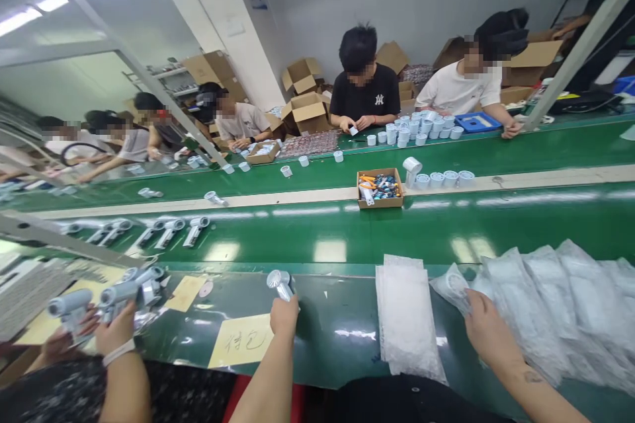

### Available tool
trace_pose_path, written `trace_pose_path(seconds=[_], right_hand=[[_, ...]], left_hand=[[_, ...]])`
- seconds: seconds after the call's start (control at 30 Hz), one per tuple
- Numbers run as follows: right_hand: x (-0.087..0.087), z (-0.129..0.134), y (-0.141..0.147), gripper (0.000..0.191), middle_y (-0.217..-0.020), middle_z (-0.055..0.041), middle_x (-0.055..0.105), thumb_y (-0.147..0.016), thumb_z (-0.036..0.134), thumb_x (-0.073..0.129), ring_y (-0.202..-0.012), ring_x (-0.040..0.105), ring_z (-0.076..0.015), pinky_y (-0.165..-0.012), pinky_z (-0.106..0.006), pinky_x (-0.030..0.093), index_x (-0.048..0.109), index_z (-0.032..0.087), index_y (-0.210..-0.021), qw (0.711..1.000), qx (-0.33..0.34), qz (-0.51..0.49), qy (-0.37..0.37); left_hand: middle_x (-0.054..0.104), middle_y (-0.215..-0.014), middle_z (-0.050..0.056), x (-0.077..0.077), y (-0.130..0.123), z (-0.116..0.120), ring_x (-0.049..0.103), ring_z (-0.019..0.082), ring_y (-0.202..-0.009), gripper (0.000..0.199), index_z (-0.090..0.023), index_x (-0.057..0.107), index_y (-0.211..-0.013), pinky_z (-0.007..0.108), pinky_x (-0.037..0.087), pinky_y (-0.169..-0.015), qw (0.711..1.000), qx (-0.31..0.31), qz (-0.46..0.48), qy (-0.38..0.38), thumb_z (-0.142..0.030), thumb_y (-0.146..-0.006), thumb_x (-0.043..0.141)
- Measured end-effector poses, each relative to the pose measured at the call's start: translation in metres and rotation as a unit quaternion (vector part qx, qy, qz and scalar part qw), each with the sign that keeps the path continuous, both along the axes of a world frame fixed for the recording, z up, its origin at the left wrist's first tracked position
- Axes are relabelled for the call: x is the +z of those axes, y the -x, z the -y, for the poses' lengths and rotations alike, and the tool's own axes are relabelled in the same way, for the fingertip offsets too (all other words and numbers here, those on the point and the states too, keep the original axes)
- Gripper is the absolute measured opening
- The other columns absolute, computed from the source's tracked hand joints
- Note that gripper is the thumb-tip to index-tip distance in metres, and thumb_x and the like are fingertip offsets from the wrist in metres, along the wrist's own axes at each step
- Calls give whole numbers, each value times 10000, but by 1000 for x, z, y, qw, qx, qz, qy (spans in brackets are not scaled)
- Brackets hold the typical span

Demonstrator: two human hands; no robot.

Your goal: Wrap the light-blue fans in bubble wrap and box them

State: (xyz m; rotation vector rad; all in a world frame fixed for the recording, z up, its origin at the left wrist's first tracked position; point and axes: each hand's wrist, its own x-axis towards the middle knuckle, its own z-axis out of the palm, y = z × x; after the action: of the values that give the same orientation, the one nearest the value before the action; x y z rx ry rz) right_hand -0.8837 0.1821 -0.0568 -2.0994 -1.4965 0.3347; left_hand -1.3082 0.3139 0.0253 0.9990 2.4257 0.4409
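My left hand [284, 318] is closed around the handle of a pale blue hair-dryer-shaped device [278, 281], its round head up and to the left. Under that wrist lies a yellow paper [241, 342] with handwriting. At the right, the fingers of my right hand [489, 324] pinch a translucent bag [452, 285] with a pale blue device inside. This bag lies against a row of similar bagged devices [550, 304]. Between my hands is a stack of flat white translucent bags [407, 310].
A co-worker's hands [116, 330] hold similar devices at the left. Beyond the bench runs a green conveyor [297, 231] with several devices [196, 231] on it. A cardboard box of small parts [380, 188] sits on the middle strip. Several people work on the far side.
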Motion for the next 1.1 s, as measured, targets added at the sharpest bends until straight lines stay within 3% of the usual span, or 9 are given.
trace_pose_path(seconds=[0.1, 0.17, 0.27, 0.33, 0.47, 0.57, 0.77, 0.97, 1.1], right_hand=[[34, -1, 30, 356, -1192, -207, 591, -805, 368, 521, -1196, 499, -390, -1008, -571, 376, 582, 164, -1090, 992, -10, -113, -47], [60, -9, 55, 367, -1102, -159, 646, -791, 448, 592, -1088, 587, -344, -960, -522, 444, 593, 196, -1058, 944, -40, -326, 33], [88, -27, 84, 443, -1046, -132, 684, -780, 525, 638, -949, 667, -292, -834, -456, 535, 576, 192, -1065, 736, -60, -654, 165], [95, -35, 90, 414, -959, -109, 705, -760, 489, 690, -877, 687, -263, -755, -399, 565, 575, 180, -1010, 656, -87, -733, 154], [94, -32, 74, 289, -770, -16, 689, -742, 295, 752, -695, 683, -183, -621, -294, 570, 554, 204, -932, 681, -172, -704, 106], [92, -21, 57, 250, -724, 3, 662, -753, 240, 748, -650, 669, -168, -577, -279, 567, 558, 207, -913, 686, -181, -691, 135], [106, 7, 37, 263, -771, 0, 648, -745, 260, 766, -742, 669, -174, -593, -277, 568, 568, 197, -908, 660, -135, -718, 174], [130, 29, 37, 415, -823, -25, 671, -675, 321, 808, -722, 675, -176, -554, -256, 550, 564, 189, -984, 574, 9, -779, 251], [136, 18, 59, 525, -774, -32, 658, -621, 333, 810, -656, 664, -183, -489, -248, 525, 548, 179, -1049, 534, 99, -787, 292]], left_hand=[[661, -743, 115, -6, -43, 16, 671, 250, -726, 259, -144, 596, -774, 322, 503, -609, 987, -4, 159, -33, -395, -803, 540], [652, -732, 75, -7, -88, 35, 640, 180, -645, 337, -142, 611, -784, 263, 479, -551, 965, -30, 255, -53, -476, -790, 562], [607, -674, 41, -5, -153, 69, 568, 139, -555, 447, -125, 634, -824, 235, 428, -475, 882, -143, 449, -31, -562, -729, 630], [601, -709, 41, -5, -178, 86, 562, 142, -591, 466, -126, 639, -949, 249, 452, -517, 806, -289, 516, -1, -560, -794, 574], [621, -1051, 93, -15, -175, 92, 567, 243, -997, 369, -192, 594, -1119, 389, 467, -883, 732, -635, 246, 16, -366, -799, 656], [573, -1186, 123, -29, -159, 85, 474, 309, -1168, 334, -193, 616, -1039, 468, 394, -988, 684, -722, 79, 66, -175, -720, 712], [653, -975, 85, -23, -154, 79, 593, 219, -963, 181, -189, 684, -843, 338, 436, -907, 763, -630, 131, 59, -159, -859, 507], [652, -750, 40, 6, -170, 72, 596, 170, -738, 166, -152, 673, -736, 258, 443, -696, 857, -466, 218, 12, -193, -796, 524], [621, -639, 8, 23, -182, 74, 540, 138, -613, 135, -136, 651, -676, 232, 403, -578, 857, -410, 313, 2, -243, -721, 582]])
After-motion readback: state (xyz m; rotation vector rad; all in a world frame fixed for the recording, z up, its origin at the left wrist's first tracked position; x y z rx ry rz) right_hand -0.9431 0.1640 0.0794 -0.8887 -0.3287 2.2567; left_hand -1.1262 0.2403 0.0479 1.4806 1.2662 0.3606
